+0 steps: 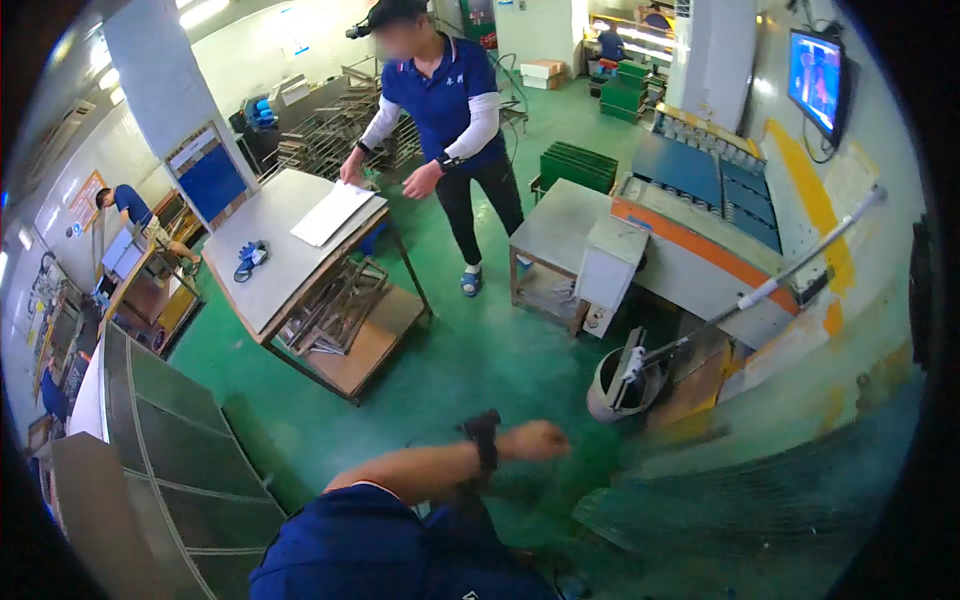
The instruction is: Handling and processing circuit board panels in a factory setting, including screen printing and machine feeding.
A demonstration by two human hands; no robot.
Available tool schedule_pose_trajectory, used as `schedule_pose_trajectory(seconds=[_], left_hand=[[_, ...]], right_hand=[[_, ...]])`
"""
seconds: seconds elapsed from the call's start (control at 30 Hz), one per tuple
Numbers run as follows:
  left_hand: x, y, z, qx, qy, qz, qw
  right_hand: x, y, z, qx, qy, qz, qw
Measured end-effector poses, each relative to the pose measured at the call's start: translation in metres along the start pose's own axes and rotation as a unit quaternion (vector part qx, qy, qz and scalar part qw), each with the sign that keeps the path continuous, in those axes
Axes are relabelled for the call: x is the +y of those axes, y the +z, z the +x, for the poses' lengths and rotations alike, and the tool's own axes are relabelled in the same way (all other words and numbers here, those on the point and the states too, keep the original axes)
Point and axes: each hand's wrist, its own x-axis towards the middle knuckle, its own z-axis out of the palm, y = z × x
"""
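My left hand point(536, 440) reaches across in front of my body above the green floor, its fingers curled in and nothing visible in them. A black band point(482, 440) wraps that wrist, and a navy short sleeve covers the upper arm. Nothing is touched by this hand; the closest thing is a grey bucket point(605, 390) with a mop point(632, 362) standing in it. My right hand is out of sight. Beyond, a person in a navy shirt point(445, 95) stands at a table point(275, 225), one hand at a stack of white sheets point(333, 214).
Blue sandals point(252, 260) lie on that table, with metal frames point(335, 305) on its lower shelf. A small table point(560, 225) and a machine with an orange stripe point(700, 240) stand at right. Dark panels point(180, 430) line the near left. Green crates point(578, 168) are farther back.
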Motion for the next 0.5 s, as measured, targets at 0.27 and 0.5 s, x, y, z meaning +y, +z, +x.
schedule_pose_trajectory(seconds=[0.27,0.5], left_hand=[[-0.245,-0.262,-0.005,0.331,-0.266,-0.442,0.79],[-0.365,-0.42,-0.066,0.39,-0.242,-0.458,0.762]], right_hand=[[-0.08,0.097,0.08,-0.067,0.033,-0.088,0.993],[-0.174,0.15,0.146,-0.079,0.077,-0.17,0.979]])
